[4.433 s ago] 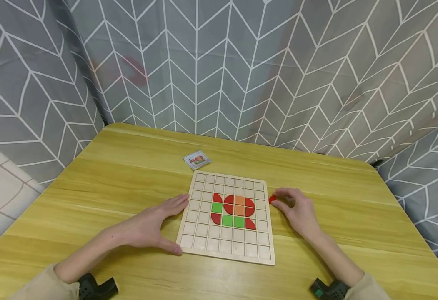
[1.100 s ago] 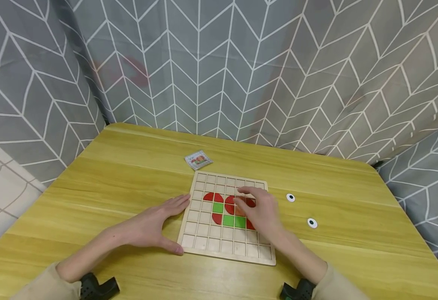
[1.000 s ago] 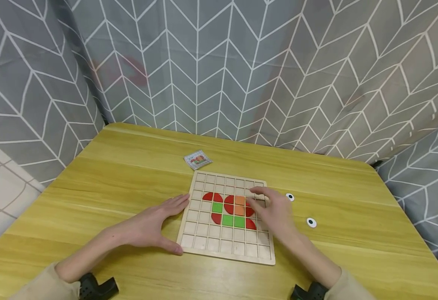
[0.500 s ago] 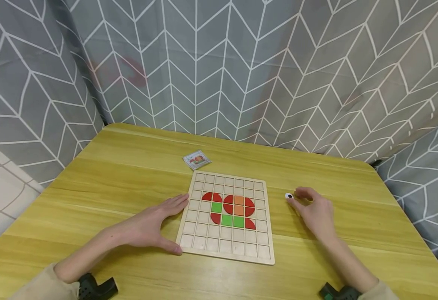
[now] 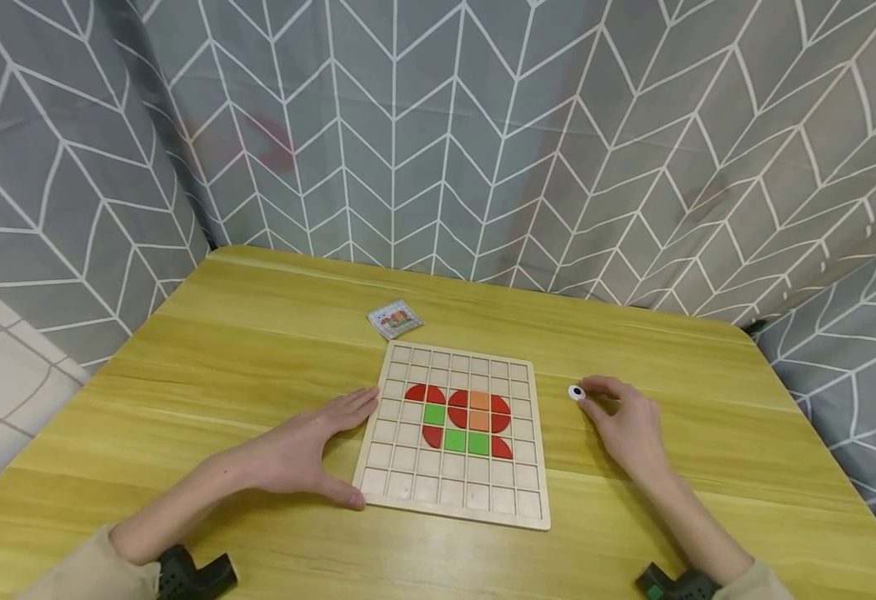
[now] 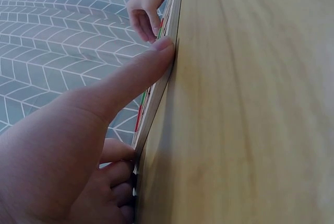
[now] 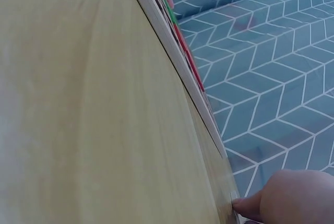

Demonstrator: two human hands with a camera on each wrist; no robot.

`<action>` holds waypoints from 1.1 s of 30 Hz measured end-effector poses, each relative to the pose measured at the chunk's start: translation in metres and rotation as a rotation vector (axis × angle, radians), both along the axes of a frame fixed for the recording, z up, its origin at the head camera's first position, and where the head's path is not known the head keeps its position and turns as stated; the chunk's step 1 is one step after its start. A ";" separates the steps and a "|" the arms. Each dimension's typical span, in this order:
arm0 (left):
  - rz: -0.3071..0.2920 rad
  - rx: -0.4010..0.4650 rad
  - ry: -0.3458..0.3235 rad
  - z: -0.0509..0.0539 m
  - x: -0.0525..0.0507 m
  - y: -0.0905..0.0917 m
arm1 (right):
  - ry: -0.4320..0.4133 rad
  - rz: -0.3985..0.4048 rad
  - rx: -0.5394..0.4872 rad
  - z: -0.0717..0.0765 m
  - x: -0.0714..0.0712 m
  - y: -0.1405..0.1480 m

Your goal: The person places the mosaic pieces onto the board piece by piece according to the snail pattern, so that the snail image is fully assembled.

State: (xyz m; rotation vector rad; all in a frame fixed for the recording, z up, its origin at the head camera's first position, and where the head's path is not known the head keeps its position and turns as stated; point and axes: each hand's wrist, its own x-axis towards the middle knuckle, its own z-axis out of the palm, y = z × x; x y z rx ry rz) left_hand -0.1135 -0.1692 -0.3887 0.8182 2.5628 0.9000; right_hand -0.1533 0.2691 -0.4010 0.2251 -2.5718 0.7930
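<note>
A square wooden grid board point(image 5: 453, 493) lies flat on the table, with red quarter-round pieces point(image 5: 458, 400), orange squares point(image 5: 479, 410) and green squares point(image 5: 455, 440) set in its cells. My left hand point(image 5: 295, 450) rests along the board's left edge, fingers extended toward its side and thumb at the near-left corner. To the right of the board, my right hand point(image 5: 625, 425) pinches the edge of a white round eye piece point(image 5: 576, 392) with a black dot, between thumb and index finger. That piece is not visible in the right wrist view, where only part of the hand point(image 7: 292, 198) shows.
A small picture card point(image 5: 396, 319) with a similar coloured figure lies beyond the board. The wooden table point(image 5: 272, 333) ends at a grey patterned curtain point(image 5: 438, 125). A second eye piece seen earlier is hidden under my right hand.
A red quarter-round piece has joined the figure's upper left. My right hand has left the board, moved right and taken hold of the eye piece's edge. My left hand stays still.
</note>
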 end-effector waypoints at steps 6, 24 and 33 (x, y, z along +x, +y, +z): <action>0.000 0.006 -0.006 0.000 0.000 0.000 | 0.016 0.003 -0.001 -0.001 -0.002 -0.001; 0.001 -0.002 -0.008 0.001 0.000 0.000 | 0.039 0.029 -0.014 -0.003 -0.002 0.000; 0.004 -0.011 -0.005 0.001 0.000 0.000 | 0.049 0.032 -0.016 -0.004 -0.002 -0.001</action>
